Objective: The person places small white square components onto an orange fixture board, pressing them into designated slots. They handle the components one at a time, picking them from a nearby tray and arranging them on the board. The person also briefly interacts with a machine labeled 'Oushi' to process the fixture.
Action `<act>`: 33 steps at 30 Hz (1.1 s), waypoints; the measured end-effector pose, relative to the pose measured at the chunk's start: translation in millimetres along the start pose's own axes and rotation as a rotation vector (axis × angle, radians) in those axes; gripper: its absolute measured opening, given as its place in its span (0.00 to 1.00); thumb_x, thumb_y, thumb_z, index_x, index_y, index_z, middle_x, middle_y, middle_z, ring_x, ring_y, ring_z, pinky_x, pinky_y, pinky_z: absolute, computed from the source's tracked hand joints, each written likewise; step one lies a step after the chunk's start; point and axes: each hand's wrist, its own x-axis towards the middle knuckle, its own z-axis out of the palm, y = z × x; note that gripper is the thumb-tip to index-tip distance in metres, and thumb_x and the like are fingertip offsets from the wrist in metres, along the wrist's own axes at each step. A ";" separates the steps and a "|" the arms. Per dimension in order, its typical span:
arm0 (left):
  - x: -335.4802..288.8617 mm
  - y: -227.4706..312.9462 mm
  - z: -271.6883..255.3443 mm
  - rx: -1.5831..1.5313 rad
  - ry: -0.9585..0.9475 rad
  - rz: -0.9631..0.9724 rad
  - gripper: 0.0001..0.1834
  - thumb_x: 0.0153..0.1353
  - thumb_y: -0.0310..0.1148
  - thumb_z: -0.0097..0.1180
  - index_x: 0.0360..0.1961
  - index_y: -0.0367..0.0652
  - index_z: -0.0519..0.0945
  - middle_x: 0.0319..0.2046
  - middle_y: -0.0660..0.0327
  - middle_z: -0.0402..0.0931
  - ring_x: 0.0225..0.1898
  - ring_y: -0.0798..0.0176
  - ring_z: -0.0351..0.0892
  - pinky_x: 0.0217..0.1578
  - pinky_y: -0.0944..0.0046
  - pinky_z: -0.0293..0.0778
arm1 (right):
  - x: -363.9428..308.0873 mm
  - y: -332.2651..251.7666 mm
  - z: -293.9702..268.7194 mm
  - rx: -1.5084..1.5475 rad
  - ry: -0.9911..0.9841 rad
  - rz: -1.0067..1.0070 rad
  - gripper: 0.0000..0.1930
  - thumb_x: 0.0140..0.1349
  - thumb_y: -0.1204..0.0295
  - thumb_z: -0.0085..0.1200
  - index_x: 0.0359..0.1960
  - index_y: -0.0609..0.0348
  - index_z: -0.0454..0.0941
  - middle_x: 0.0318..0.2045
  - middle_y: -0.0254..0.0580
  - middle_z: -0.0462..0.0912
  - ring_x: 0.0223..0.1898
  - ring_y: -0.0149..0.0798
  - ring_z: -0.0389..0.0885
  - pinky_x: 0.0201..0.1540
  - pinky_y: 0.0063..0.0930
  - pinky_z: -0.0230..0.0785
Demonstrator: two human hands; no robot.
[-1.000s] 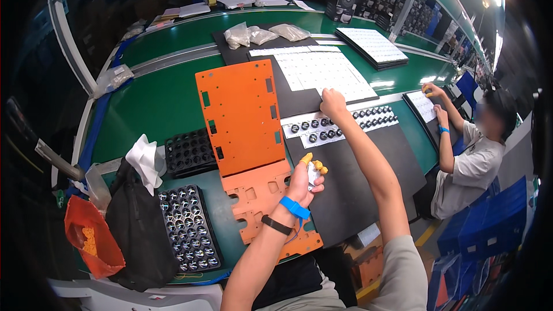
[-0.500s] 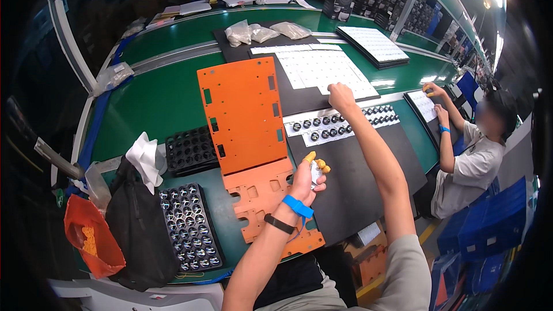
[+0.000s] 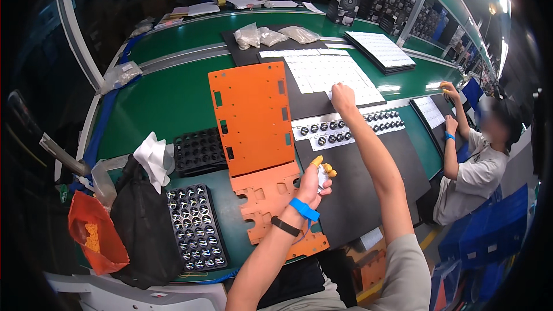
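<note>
My right hand reaches far out, fingers curled onto the white sheet; my left hand pinches a small white part over the orange plate. Overreaching could nudge the lens strip, I reckon.

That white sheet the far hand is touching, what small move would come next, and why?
Probably pinching something small off the white sheet and carrying it back: the right hand rests fingers-down at its near edge, the left hand waits raised, and the strip of round black parts lies just below.
</note>
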 end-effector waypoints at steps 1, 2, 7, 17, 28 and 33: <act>-0.8 0.1 0.2 0.007 0.000 0.003 0.18 0.75 0.43 0.33 0.38 0.44 0.72 0.32 0.57 0.77 0.20 0.70 0.61 0.15 0.71 0.52 | 1.1 -4.1 2.5 -0.006 -0.022 0.005 0.06 0.55 0.77 0.55 0.29 0.64 0.84 0.34 0.57 0.85 0.37 0.58 0.86 0.42 0.45 0.80; -1.7 0.4 0.6 0.015 -0.001 0.006 0.18 0.75 0.43 0.32 0.38 0.44 0.72 0.33 0.57 0.77 0.20 0.70 0.61 0.15 0.71 0.52 | 2.1 -7.2 4.5 -0.013 -0.044 0.010 0.06 0.57 0.77 0.54 0.30 0.63 0.84 0.35 0.57 0.85 0.38 0.58 0.86 0.42 0.44 0.81; -2.4 1.2 0.8 0.027 0.014 0.006 0.18 0.74 0.43 0.31 0.39 0.44 0.71 0.33 0.57 0.76 0.20 0.71 0.60 0.15 0.71 0.52 | -2.1 -21.1 10.9 0.083 -0.048 0.066 0.09 0.57 0.73 0.55 0.29 0.67 0.84 0.36 0.61 0.83 0.39 0.59 0.85 0.43 0.46 0.80; -0.1 -0.6 1.9 0.008 0.029 -0.018 0.18 0.75 0.43 0.31 0.40 0.45 0.71 0.33 0.56 0.77 0.20 0.71 0.60 0.15 0.72 0.51 | 1.9 -13.7 20.2 0.146 -0.043 0.091 0.06 0.55 0.79 0.52 0.27 0.68 0.82 0.35 0.64 0.83 0.38 0.62 0.84 0.45 0.50 0.79; -0.4 -0.3 1.5 0.018 0.020 -0.017 0.18 0.75 0.44 0.32 0.40 0.44 0.71 0.33 0.56 0.77 0.20 0.72 0.61 0.14 0.72 0.52 | 9.3 -4.1 28.6 0.170 -0.044 0.081 0.06 0.54 0.79 0.52 0.30 0.69 0.80 0.33 0.66 0.82 0.38 0.64 0.83 0.44 0.51 0.78; 2.5 -2.8 -0.6 0.009 0.024 -0.016 0.18 0.75 0.44 0.33 0.40 0.44 0.71 0.33 0.56 0.77 0.19 0.72 0.60 0.14 0.72 0.51 | 5.8 -6.8 28.3 0.190 -0.006 0.070 0.07 0.52 0.80 0.51 0.31 0.70 0.79 0.33 0.68 0.82 0.37 0.65 0.83 0.44 0.53 0.76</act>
